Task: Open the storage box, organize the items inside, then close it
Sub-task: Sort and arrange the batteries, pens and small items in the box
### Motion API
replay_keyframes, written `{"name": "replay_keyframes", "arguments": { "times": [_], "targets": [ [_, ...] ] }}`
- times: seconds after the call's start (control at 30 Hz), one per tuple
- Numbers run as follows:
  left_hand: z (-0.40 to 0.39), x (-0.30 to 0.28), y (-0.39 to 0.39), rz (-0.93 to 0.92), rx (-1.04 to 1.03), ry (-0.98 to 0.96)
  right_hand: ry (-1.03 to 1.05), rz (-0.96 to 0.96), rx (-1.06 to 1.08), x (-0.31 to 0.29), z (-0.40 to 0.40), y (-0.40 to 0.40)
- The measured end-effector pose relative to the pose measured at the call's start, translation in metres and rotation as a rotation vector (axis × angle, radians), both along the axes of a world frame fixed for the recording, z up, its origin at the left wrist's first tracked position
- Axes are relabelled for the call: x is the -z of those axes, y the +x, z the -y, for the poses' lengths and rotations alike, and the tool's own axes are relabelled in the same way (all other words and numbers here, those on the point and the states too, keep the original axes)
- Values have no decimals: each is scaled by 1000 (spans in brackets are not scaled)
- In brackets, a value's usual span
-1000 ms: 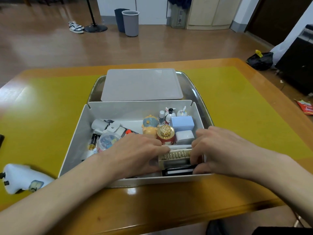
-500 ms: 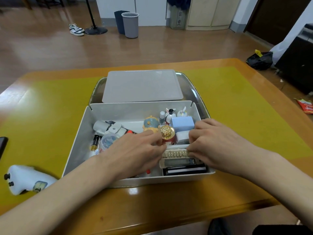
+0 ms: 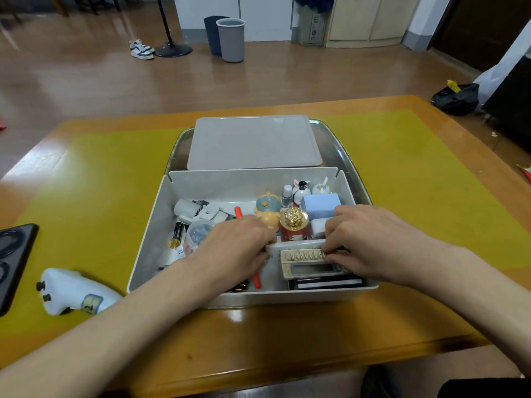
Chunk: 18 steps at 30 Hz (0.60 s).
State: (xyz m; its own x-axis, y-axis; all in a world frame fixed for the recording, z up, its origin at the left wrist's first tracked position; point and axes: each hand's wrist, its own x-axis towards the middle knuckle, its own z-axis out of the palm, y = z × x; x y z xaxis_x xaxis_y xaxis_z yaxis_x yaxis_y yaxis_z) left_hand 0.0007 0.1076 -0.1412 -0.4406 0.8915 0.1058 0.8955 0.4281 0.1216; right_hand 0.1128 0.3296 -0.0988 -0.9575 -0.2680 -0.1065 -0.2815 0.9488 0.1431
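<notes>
— Both hands down in the open white plastic storage box [image 3: 149, 234]. My left hand [image 3: 232, 251] has its fingers curled onto the left end of a flat white remote-like slab [image 3: 293, 245]; my right hand [image 3: 365, 242] pinches the right end of a beige keypad device with a small window [image 3: 304, 261], fingertips on its button row.

— Surroundings? Anything in the way?

— Box sits on a metal tray [image 3: 342, 147] on the yellow-green table mat [image 3: 425, 179]. Its grey flat lid [image 3: 253, 142] lies on the tray just behind the box, off. On the mat to the left: a white handheld controller [image 3: 71, 291] and a black case [image 3: 14, 254] at the frame's edge. Inside, a red jar with a gold ornate cap [image 3: 294, 225] stands right behind the slab, between my hands. A light blue block [image 3: 320, 205] is partly under my right knuckles.

— Contents otherwise?

— Crowded. Blue-and-orange figurine [image 3: 268, 208] beside the jar; two white rabbit figures [image 3: 310, 189] and a small bottle [image 3: 286, 193] at the far right corner. Left of centre: white gadgets [image 3: 198, 212], a black battery with a gold end [image 3: 176, 235], a clear round container [image 3: 198, 234], an orange pen [image 3: 256, 278] half under my left hand. A black flat item [image 3: 327, 282] lies against the near wall, below the keypad device.

— Room to move?

— Bare floor along the box's left wall and far wall. Near wall sits close to the table's wooden edge [image 3: 258, 340].
</notes>
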Motion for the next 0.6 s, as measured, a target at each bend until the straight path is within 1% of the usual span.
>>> {"name": "replay_keyframes", "arguments": {
  "times": [0.07, 0.2, 0.27, 0.33, 0.4, 0.5, 0.53, 0.6],
  "targets": [
    [-2, -1, -1, -37, -8, 27, 9, 10, 18, -2, 2, -1],
    [-3, -4, 0, -117, 36, 32, 95, -19, -5, -3, 11, -5],
    [-2, -7, -1, -82, 40, 23, 90, -34, 6, -5, 14, -7],
    [3, -17, -6, -3, 17, -1, 46, -22, 45, -9, 15, -9],
    [13, -34, -18, 65, -14, 48, -29, -13, 83, -14, 16, -12],
    [38, -65, -41, 158, -107, 129, -114, -87, 86, -22, 23, -19],
    [48, -72, -48, 181, -144, 116, -150, -111, 82, -23, 28, -22],
    [65, -76, -59, 177, -215, 5, -214, -122, 81, -23, 41, -29]
  ]
}}
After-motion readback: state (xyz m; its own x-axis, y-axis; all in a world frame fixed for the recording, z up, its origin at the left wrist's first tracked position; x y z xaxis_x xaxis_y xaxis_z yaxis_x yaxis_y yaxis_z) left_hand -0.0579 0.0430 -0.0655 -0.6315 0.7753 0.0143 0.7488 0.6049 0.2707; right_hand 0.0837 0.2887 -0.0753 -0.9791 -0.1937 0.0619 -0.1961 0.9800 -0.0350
